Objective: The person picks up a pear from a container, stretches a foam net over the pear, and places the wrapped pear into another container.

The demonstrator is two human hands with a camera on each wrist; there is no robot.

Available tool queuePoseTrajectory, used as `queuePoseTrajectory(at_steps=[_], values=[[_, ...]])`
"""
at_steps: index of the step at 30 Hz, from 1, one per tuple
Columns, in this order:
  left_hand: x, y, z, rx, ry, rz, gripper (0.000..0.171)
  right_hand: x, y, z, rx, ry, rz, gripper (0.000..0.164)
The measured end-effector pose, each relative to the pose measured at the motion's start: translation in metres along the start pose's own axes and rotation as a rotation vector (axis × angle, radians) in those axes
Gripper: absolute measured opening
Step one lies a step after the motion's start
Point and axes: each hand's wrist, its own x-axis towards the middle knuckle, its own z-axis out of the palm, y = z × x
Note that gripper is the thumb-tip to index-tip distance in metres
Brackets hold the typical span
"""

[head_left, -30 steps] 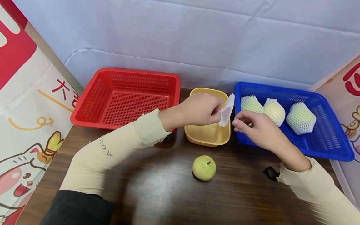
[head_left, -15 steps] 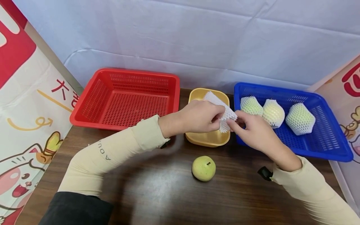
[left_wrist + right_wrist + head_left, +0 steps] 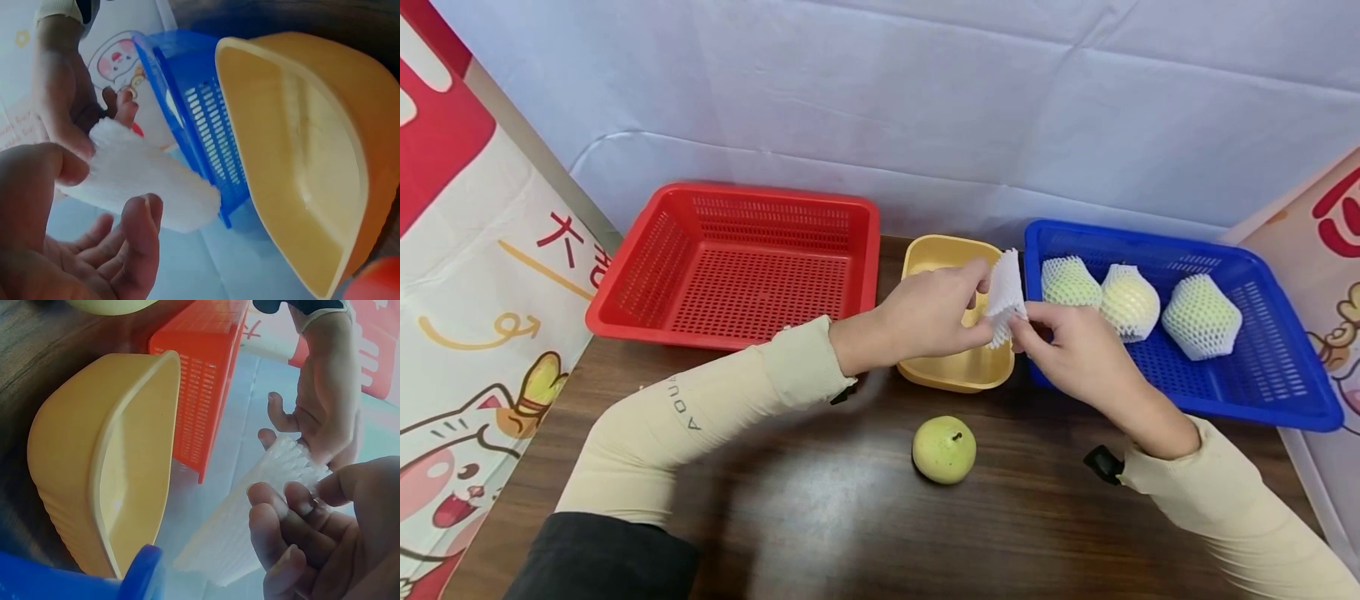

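A white foam net sleeve [image 3: 1004, 292] is held above the yellow bin [image 3: 958, 373], its toothed end towards the hands. My right hand [image 3: 1078, 354] pinches that end between thumb and finger, plain in the right wrist view. My left hand [image 3: 928, 321] is at the sleeve's other side, thumb and forefinger parted. In the left wrist view the left thumb [image 3: 70, 167] overlaps the sleeve's edge, while a fingertip [image 3: 142, 215] lies in front of it. A yellow-green pear [image 3: 944, 450], without a net, sits on the table nearer to me.
Left of the yellow bin stands a red basket [image 3: 733, 340]. On the right, a blue basket [image 3: 1300, 400] carries three fruits [image 3: 1202, 317] in white foam nets. The dark wooden table [image 3: 865, 525] runs back to a pale cloth [image 3: 880, 100].
My right hand came in and took hold of the sleeve's edge. The sleeve swung from slanting back to upright. My left thumb and forefinger have spread apart. The pear stayed put.
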Motion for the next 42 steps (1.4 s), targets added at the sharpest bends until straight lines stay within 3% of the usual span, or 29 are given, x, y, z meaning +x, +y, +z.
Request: queuePoseTrajectory(at_steps=[4, 9, 15, 24, 28, 31, 34, 37, 42], values=[[0.002, 0.002, 0.006, -0.029, 0.043, -0.008, 0.032, -0.001, 0.0, 0.001, -0.01, -0.002, -0.014, 0.021], [0.002, 0.003, 0.011, -0.018, 0.033, 0.013, 0.023, -0.002, 0.001, 0.002, -0.025, 0.007, -0.03, 0.022], [-0.001, -0.002, 0.006, -0.037, 0.082, 0.029, 0.01, -0.004, 0.003, 0.002, -0.036, 0.011, -0.055, 0.03], [-0.007, -0.013, -0.002, -0.295, 0.171, 0.018, 0.011, -0.008, 0.009, 0.002, -0.008, 0.039, -0.031, 0.024], [-0.01, -0.018, -0.002, -0.373, 0.183, 0.085, 0.008, -0.01, 0.012, 0.002, 0.049, 0.078, -0.021, 0.02], [-0.016, -0.024, 0.0, -0.38, 0.189, 0.192, 0.007, -0.011, 0.016, 0.004, 0.075, 0.126, -0.137, 0.017], [-0.025, -0.031, 0.001, -0.338, 0.199, 0.344, 0.006, -0.013, 0.022, 0.007, 0.054, 0.162, -0.342, 0.018], [-0.036, -0.037, 0.003, -0.271, 0.217, 0.48, 0.006, -0.015, 0.027, 0.01, -0.004, 0.193, -0.533, 0.033], [-0.051, -0.042, 0.008, -0.185, 0.249, 0.61, 0.006, -0.019, 0.029, 0.014, -0.102, 0.265, -0.721, 0.039]])
